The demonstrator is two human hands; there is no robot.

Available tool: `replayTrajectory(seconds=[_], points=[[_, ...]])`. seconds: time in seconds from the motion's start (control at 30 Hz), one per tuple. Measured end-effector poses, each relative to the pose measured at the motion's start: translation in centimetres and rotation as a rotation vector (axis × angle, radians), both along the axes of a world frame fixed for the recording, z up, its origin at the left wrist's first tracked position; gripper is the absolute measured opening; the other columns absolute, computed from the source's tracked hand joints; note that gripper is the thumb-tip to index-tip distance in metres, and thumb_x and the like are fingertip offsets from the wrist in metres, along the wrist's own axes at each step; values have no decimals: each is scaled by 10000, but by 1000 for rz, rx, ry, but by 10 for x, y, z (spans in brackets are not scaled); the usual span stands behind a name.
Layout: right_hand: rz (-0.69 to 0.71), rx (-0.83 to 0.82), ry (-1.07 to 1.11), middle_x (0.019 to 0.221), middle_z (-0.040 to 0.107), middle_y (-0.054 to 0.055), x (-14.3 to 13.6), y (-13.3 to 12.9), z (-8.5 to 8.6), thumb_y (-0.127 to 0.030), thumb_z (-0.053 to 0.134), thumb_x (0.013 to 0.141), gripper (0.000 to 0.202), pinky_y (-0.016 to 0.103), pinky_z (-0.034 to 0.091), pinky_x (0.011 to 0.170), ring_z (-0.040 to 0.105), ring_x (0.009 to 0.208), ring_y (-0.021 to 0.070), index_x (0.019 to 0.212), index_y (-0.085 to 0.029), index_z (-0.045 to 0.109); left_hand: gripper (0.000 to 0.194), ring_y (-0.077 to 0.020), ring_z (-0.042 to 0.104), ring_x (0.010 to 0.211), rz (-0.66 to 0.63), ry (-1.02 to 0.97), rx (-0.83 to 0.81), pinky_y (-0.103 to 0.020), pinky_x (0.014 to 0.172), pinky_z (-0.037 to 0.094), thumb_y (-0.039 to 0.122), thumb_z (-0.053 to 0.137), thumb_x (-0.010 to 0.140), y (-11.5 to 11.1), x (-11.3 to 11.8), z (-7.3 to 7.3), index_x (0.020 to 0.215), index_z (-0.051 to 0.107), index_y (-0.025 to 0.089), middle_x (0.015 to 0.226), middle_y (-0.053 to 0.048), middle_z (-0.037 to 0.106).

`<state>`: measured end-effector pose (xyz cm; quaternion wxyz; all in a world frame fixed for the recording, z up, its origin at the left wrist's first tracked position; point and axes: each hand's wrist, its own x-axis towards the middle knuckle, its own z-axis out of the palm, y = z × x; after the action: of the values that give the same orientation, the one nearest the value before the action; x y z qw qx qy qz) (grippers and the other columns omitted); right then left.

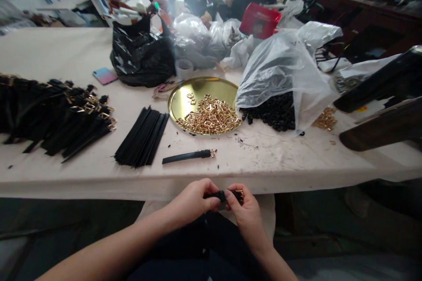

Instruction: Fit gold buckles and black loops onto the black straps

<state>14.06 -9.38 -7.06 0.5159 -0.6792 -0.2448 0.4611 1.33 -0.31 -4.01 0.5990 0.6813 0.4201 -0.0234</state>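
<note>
Both grips are closed on one black strap [217, 195]: our left hand [193, 202] pinches one end, our right hand [244, 210] the buckle end, just below the desk [263, 162] edge. Beyond lie a finished strap [187, 156], then a gold tray [184, 101] of buckles [211, 118].

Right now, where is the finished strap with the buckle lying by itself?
The single strap lies on the table near its front edge, just below the gold tray and right of the plain strap bundle.
</note>
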Motion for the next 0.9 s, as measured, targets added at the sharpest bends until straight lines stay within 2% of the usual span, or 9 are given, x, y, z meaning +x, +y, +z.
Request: replayTrajectory(seconds=[0.17,0.27,0.4,0.47,0.67,0.8,0.83,0.9], points=[[-21,-37,-14,530,508,-48,-5,0,-13,-447,603,703,285,240,407,474,502,480,128,774,-183,523,150,-154,580,646,52,22,20,-224,555,413,272,549,693,-3,3,-13,788,554,156,691,-4,631],[84,-22,1,584,554,-25,-1,-1,-16,-448,571,737,292,248,435,516,538,529,140,849,-178,549,174,-133,554,565,42,29,-57,-206,483,394,295,545,701,4,-1,-11,804,541,155,674,4,614],[273,34,-98,843,617,40,14,3,-7,-407,531,776,285,272,461,684,583,757,175,942,-188,610,196,-120,532,529,11,33,-92,-191,441,385,316,557,692,16,-6,-3,802,544,153,669,12,594],[319,18,-119,825,607,38,18,5,-2,-385,525,781,262,269,456,674,575,750,174,920,-187,624,200,-119,538,528,-12,34,-84,-194,449,389,318,551,697,18,-7,-1,811,550,154,692,8,603],[367,19,-71,801,601,37,12,5,-3,-365,521,793,248,284,452,670,574,730,172,931,-176,604,200,-144,581,596,-63,35,3,-201,502,387,327,521,725,13,-3,-3,825,563,160,664,5,623],[332,-17,37,703,592,12,12,3,-7,-393,488,811,305,286,479,612,573,616,153,1022,-181,550,210,-143,572,618,-124,36,113,-198,515,368,348,531,720,17,-5,4,795,589,160,696,0,636],[333,2,10,729,599,19,13,4,-6,-390,461,828,307,291,489,615,583,629,157,1047,-189,537,216,-144,565,623,-156,42,163,-200,519,359,357,521,730,19,-6,6,767,600,160,698,-2,638],[408,107,-175,891,613,56,16,8,-3,-366,463,832,309,318,499,698,605,777,186,1092,-214,531,251,-143,548,617,-199,56,254,-205,518,336,362,480,761,23,-9,12,721,620,157,685,-5,637]])
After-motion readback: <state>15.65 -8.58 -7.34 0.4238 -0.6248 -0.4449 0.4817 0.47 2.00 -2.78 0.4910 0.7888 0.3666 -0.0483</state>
